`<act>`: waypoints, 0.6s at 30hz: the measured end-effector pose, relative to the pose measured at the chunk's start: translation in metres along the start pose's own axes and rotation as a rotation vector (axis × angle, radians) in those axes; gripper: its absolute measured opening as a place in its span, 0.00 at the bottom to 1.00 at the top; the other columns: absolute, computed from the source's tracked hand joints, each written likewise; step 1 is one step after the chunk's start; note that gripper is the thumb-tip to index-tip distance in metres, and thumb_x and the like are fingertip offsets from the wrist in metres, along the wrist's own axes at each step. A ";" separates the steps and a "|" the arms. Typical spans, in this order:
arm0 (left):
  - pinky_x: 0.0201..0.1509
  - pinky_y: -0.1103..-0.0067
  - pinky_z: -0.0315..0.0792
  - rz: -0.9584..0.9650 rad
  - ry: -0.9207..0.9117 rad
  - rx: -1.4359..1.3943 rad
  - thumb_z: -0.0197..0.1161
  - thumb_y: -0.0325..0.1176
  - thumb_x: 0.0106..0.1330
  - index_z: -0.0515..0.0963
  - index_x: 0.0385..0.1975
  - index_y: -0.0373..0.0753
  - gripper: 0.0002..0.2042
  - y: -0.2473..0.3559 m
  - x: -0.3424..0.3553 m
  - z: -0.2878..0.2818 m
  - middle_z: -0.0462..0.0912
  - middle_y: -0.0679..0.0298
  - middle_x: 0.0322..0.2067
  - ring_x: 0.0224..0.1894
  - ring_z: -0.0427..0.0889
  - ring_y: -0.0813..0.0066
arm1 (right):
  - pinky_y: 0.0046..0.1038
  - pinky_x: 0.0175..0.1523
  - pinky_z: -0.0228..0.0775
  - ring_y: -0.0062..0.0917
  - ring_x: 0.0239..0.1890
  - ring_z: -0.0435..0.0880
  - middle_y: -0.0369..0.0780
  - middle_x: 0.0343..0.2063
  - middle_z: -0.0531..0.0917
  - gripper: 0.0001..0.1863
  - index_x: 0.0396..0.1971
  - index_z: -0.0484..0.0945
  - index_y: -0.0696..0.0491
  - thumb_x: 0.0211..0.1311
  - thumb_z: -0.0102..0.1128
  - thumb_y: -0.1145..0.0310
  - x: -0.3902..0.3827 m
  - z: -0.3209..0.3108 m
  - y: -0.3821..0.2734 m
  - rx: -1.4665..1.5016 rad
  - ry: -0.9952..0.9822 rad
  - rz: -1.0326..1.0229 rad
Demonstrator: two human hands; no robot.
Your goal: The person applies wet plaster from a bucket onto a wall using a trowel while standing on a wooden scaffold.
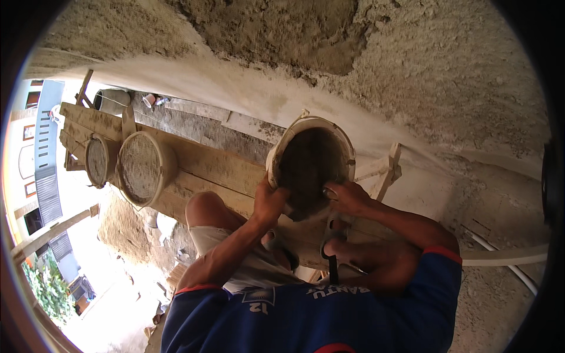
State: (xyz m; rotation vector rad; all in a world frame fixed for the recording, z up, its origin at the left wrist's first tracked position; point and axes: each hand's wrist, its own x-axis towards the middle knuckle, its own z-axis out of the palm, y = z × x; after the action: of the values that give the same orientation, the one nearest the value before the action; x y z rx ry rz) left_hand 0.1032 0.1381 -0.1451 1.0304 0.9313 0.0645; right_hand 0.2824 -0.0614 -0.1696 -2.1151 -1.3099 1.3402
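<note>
We count three buckets on the plank platform (206, 162), and both of our hands are on one of them. The bucket (312, 165) we hold is white-rimmed, tipped toward us so that we look into its mouth; dark wet mortar (309, 176) fills most of the inside. Our left hand (269, 203) is clamped on the lower left part of the rim, fingers curled over the edge. Our right hand (347, 197) grips the lower right part of the rim, knuckles up. The bucket sits at the near end of the planks, just beside a pale wooden cross-brace (385, 167) and close to the rough plastered wall (447, 76).

The two other buckets lie further along the planks to the left, side by side and well apart from ours. The nearer one (144, 167) is larger and shows a grey, mortar-crusted inside; the farther one (99, 159) is smaller and crusted the same way. Beyond them, at the far end, stands one more pale round container (112, 101), with one small cup (149, 100) next to it.

One bare knee (206, 209) shows under our left forearm, and one foot in a black-strapped sandal (332, 259) rests below the right hand. One white pipe (512, 259) runs along the wall at the right.
</note>
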 end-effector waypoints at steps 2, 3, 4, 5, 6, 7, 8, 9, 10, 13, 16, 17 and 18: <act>0.35 0.75 0.78 -0.004 0.005 0.012 0.53 0.19 0.57 0.75 0.46 0.27 0.16 0.001 0.004 -0.001 0.82 0.59 0.35 0.33 0.82 0.71 | 0.45 0.47 0.77 0.49 0.41 0.84 0.52 0.36 0.84 0.26 0.54 0.73 0.53 0.53 0.64 0.65 -0.003 -0.004 0.001 -0.066 0.091 0.006; 0.38 0.76 0.77 -0.010 0.022 -0.003 0.52 0.18 0.57 0.75 0.48 0.27 0.17 0.003 0.004 -0.001 0.82 0.59 0.36 0.35 0.82 0.72 | 0.45 0.47 0.77 0.49 0.40 0.84 0.51 0.34 0.84 0.25 0.53 0.74 0.53 0.53 0.63 0.64 -0.005 -0.008 0.001 -0.088 0.126 -0.009; 0.41 0.77 0.76 -0.020 0.038 -0.017 0.52 0.18 0.57 0.75 0.49 0.27 0.18 0.004 0.006 -0.001 0.82 0.59 0.37 0.36 0.81 0.73 | 0.45 0.46 0.77 0.49 0.39 0.85 0.51 0.34 0.84 0.25 0.52 0.74 0.53 0.53 0.63 0.64 -0.006 -0.013 0.002 -0.105 0.179 -0.024; 0.40 0.77 0.76 -0.029 0.022 -0.053 0.52 0.18 0.57 0.75 0.49 0.28 0.18 0.004 0.006 -0.001 0.82 0.60 0.37 0.36 0.81 0.73 | 0.44 0.45 0.77 0.49 0.39 0.85 0.51 0.33 0.84 0.25 0.52 0.74 0.53 0.53 0.63 0.64 -0.008 -0.018 0.002 -0.126 0.197 -0.010; 0.39 0.77 0.76 -0.036 0.003 -0.086 0.53 0.19 0.57 0.75 0.48 0.28 0.17 0.005 0.008 -0.001 0.82 0.60 0.36 0.35 0.81 0.74 | 0.44 0.45 0.77 0.48 0.38 0.85 0.51 0.32 0.85 0.24 0.51 0.74 0.53 0.53 0.63 0.64 -0.010 -0.023 0.004 -0.154 0.144 0.032; 0.39 0.77 0.75 -0.023 -0.030 -0.141 0.53 0.19 0.57 0.76 0.47 0.29 0.17 0.004 0.009 -0.002 0.82 0.61 0.35 0.34 0.80 0.74 | 0.44 0.44 0.77 0.48 0.38 0.85 0.50 0.32 0.85 0.24 0.51 0.74 0.53 0.53 0.63 0.64 -0.012 -0.029 0.004 -0.175 0.191 0.032; 0.38 0.77 0.75 -0.056 -0.016 -0.119 0.54 0.19 0.57 0.76 0.46 0.29 0.16 0.003 0.011 -0.001 0.81 0.61 0.35 0.34 0.80 0.74 | 0.44 0.44 0.77 0.48 0.37 0.85 0.50 0.31 0.85 0.24 0.51 0.74 0.53 0.53 0.63 0.63 -0.013 -0.035 0.005 -0.199 0.165 0.061; 0.37 0.77 0.75 -0.060 -0.018 -0.108 0.54 0.19 0.57 0.76 0.45 0.30 0.15 0.002 0.014 -0.003 0.81 0.62 0.34 0.33 0.80 0.74 | 0.44 0.43 0.77 0.48 0.37 0.85 0.50 0.31 0.85 0.24 0.51 0.74 0.53 0.53 0.63 0.63 -0.015 -0.041 0.005 -0.220 0.207 0.020; 0.36 0.77 0.74 -0.051 -0.024 -0.113 0.54 0.20 0.57 0.76 0.44 0.30 0.14 0.000 0.017 -0.005 0.81 0.62 0.33 0.32 0.79 0.74 | 0.44 0.43 0.77 0.48 0.37 0.85 0.50 0.31 0.85 0.24 0.51 0.74 0.52 0.53 0.63 0.63 -0.017 -0.048 0.003 -0.219 0.180 0.080; 0.35 0.75 0.78 -0.085 -0.011 -0.139 0.55 0.21 0.59 0.76 0.45 0.31 0.13 -0.010 0.025 -0.010 0.82 0.61 0.33 0.32 0.82 0.71 | 0.44 0.42 0.77 0.48 0.36 0.85 0.49 0.31 0.85 0.23 0.50 0.74 0.52 0.53 0.63 0.63 -0.020 -0.068 -0.008 -0.233 0.205 0.088; 0.35 0.75 0.78 -0.048 -0.030 -0.178 0.54 0.20 0.59 0.76 0.44 0.31 0.13 -0.015 0.029 -0.015 0.82 0.61 0.34 0.32 0.82 0.70 | 0.44 0.43 0.77 0.48 0.37 0.85 0.49 0.32 0.85 0.23 0.50 0.73 0.53 0.52 0.64 0.66 -0.025 -0.092 -0.033 -0.205 0.153 0.145; 0.35 0.76 0.77 -0.068 -0.028 -0.183 0.54 0.21 0.59 0.76 0.43 0.31 0.13 -0.015 0.028 -0.016 0.82 0.62 0.33 0.32 0.81 0.72 | 0.43 0.44 0.77 0.48 0.38 0.85 0.49 0.33 0.85 0.23 0.50 0.72 0.53 0.52 0.64 0.67 -0.028 -0.100 -0.044 -0.153 0.118 0.161; 0.35 0.77 0.76 -0.088 -0.025 -0.186 0.54 0.21 0.59 0.77 0.43 0.31 0.12 -0.014 0.027 -0.016 0.81 0.63 0.32 0.32 0.80 0.74 | 0.42 0.45 0.77 0.48 0.40 0.85 0.49 0.34 0.85 0.24 0.50 0.72 0.54 0.52 0.64 0.68 -0.033 -0.109 -0.056 -0.092 0.073 0.181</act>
State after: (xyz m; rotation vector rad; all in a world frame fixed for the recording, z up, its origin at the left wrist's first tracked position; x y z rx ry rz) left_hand 0.1037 0.1540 -0.1757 0.8156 0.9286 0.0638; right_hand 0.3394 -0.0373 -0.0590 -2.3704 -1.1968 1.2792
